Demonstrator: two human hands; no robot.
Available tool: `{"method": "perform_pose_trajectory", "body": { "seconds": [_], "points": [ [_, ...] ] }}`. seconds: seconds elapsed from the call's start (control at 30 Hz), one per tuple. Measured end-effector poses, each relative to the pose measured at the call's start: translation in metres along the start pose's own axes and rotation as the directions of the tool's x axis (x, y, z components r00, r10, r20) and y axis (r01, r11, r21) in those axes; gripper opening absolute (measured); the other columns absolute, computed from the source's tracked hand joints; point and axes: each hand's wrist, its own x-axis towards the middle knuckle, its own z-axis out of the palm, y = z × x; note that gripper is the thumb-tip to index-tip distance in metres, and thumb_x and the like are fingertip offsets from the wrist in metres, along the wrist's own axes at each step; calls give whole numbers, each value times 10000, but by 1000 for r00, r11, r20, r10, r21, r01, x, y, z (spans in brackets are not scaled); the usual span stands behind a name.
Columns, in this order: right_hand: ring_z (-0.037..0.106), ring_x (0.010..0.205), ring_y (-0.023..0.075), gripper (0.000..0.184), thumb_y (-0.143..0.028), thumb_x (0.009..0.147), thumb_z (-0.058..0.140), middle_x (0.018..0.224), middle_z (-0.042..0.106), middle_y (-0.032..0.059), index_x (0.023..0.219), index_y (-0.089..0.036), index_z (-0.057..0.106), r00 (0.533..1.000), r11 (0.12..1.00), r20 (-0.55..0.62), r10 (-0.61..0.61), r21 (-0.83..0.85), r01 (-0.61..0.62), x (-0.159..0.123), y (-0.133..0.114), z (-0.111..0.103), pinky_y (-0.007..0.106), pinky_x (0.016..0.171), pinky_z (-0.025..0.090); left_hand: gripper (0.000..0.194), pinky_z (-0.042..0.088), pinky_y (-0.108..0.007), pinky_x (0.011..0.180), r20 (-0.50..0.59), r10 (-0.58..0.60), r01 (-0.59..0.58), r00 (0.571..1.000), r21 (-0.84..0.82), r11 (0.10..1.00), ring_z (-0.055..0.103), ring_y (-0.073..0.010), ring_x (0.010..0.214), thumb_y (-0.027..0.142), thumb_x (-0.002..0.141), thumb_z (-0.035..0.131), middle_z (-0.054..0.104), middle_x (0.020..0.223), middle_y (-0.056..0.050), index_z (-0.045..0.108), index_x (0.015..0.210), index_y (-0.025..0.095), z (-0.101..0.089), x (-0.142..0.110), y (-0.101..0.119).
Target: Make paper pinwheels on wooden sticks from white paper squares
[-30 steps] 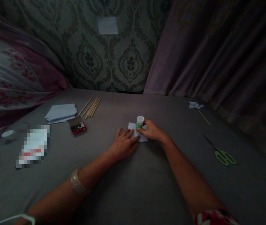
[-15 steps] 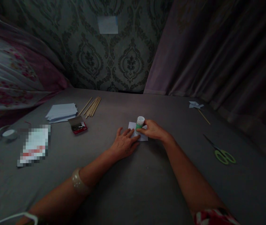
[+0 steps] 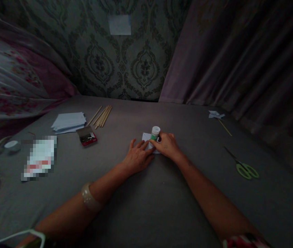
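A small white sheet of paper (image 3: 146, 136) lies on the grey cloth in front of me, partly covered by both hands. My left hand (image 3: 138, 155) rests flat over its left and near edge with the fingers spread. Held nearly upright in my right hand (image 3: 167, 144) is a white and green glue stick (image 3: 155, 132), its lower end down at the paper. The fingers of that hand wrap around the tube and hide its tip.
Left of my hands are a paper stack (image 3: 69, 122), wooden sticks (image 3: 103, 117), an open red box of small metal pieces (image 3: 87, 137) and a white round lid-like object (image 3: 12, 146). Green-handled scissors (image 3: 246, 170) and a paper pinwheel on a stick (image 3: 215, 115) lie right.
My right hand has shifted slightly with the glue stick and now covers more of the paper's right side. My left hand stays nearly in place; the view has shifted a little.
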Motion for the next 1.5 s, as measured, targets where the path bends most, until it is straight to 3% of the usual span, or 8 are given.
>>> {"method": "perform_pose_trajectory", "body": {
  "seconds": [0.23,0.4,0.53,0.87,1.0,1.17,1.4,1.5],
  "points": [
    [623,811,185,169,-302,769,663,862,692,38,892,-186,680,934,977,312,-177,166,130,27,27,-18,282,767,408,379,180,-626,1040,20,-1,1,1000,-3,1000,443,-313,1258,376,926,385,511,1356,-118,544,1257,284,-2,-1,0],
    [613,826,233,258,-400,795,620,815,683,84,873,-157,657,998,998,26,-59,-13,59,5,9,-2,383,867,349,391,182,-635,1039,7,0,0,1000,8,1000,439,-323,1260,373,927,380,499,1370,-117,530,1275,282,0,0,0],
    [607,860,256,310,-428,825,568,857,677,135,888,-130,632,989,995,-125,74,-52,-81,-8,-2,11,389,859,332,383,188,-636,1038,13,-5,4,1000,16,1000,441,-327,1259,370,926,379,495,1376,-108,542,1263,286,0,0,0],
    [607,725,171,182,-324,771,660,791,683,26,880,-178,667,935,972,303,-184,195,128,24,26,-19,294,728,383,394,185,-628,1037,35,-11,11,999,3,1000,432,-325,1269,381,931,376,498,1374,-125,542,1272,275,-1,0,0],
    [620,788,219,224,-381,796,625,804,697,64,862,-170,660,994,995,72,-86,60,82,8,14,-4,375,841,333,390,188,-631,1033,13,-6,6,1000,-3,1000,435,-323,1263,377,927,383,500,1372,-116,536,1274,284,0,0,0],
    [620,840,252,279,-418,833,561,864,697,121,882,-152,632,988,996,-127,90,11,-89,-10,-2,14,393,846,310,374,186,-633,1032,-11,-8,8,1000,-9,1000,447,-319,1248,361,922,399,497,1375,-106,544,1259,292,2,0,0],
    [585,657,164,179,-342,757,663,688,655,4,824,-176,669,955,986,274,-115,149,77,23,23,-16,305,724,358,381,194,-627,1029,3,-5,5,1000,-1,1000,434,-319,1264,377,929,387,508,1361,-120,544,1263,281,1,-1,0],
    [585,643,156,177,-335,759,663,678,654,-8,851,-184,677,947,977,283,-153,185,102,22,26,-18,303,732,366,385,194,-626,1030,6,-5,5,1000,7,1000,434,-320,1264,373,932,380,506,1362,-125,542,1267,273,0,-1,0]
  ]
}}
